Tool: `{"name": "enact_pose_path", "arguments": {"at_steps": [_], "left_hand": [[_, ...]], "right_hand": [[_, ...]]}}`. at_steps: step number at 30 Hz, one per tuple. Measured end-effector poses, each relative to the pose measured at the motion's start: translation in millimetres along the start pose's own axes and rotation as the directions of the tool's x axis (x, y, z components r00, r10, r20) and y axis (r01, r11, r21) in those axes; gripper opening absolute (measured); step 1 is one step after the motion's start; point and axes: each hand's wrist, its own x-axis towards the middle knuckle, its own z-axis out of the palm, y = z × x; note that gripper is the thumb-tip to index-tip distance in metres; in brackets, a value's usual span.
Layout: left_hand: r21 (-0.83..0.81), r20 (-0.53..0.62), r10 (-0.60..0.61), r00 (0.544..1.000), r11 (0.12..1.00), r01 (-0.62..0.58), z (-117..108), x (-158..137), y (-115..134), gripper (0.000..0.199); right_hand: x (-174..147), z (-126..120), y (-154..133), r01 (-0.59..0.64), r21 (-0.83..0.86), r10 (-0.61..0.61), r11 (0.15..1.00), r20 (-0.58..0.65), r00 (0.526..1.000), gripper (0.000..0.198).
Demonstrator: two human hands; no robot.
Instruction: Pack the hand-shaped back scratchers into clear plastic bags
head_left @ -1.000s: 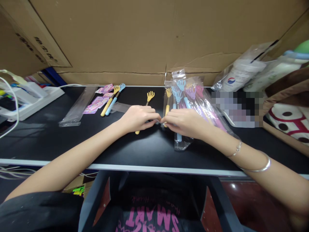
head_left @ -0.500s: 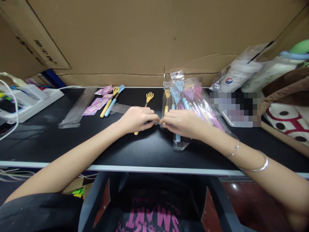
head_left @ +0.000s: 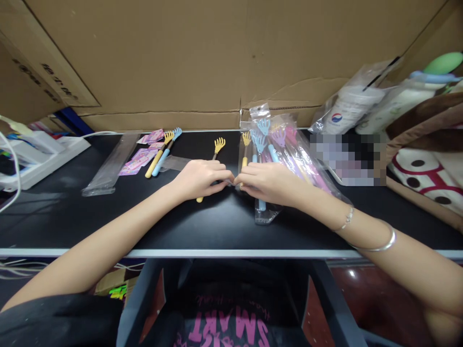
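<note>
My left hand and my right hand meet over the desk, both closed. Their fingertips pinch the edge of a clear plastic bag, whose other end sticks out to the left behind my left hand. Beneath my left hand lies a yellow back scratcher, its claw and handle end showing. Close to my right hand are several bagged back scratchers in yellow, blue, purple and pink, among them a blue back scratcher. A yellow back scratcher and a blue one rest unbagged at the left.
Pink cards and a stack of clear plastic bags lie left. A white power strip with cables stands at the far left. Right are a lidded cup, a blurred-out item, and a brown bag. Cardboard walls the back.
The whole view has shifted slightly, so things appear a little further left. My fingers keep their pinch on the plastic bag, with hardly any movement.
</note>
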Motion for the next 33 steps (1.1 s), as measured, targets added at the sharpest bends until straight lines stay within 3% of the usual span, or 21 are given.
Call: {"name": "enact_pose_path", "arguments": {"at_steps": [33], "left_hand": [[0.006,0.015,-0.008,1.0,1.0,0.008,-1.7,0.8,1.1,0.014]], "right_hand": [[-0.7,-1.6,-2.0,-0.023,-0.002,0.023,1.0,0.015,1.0,0.02]]}}
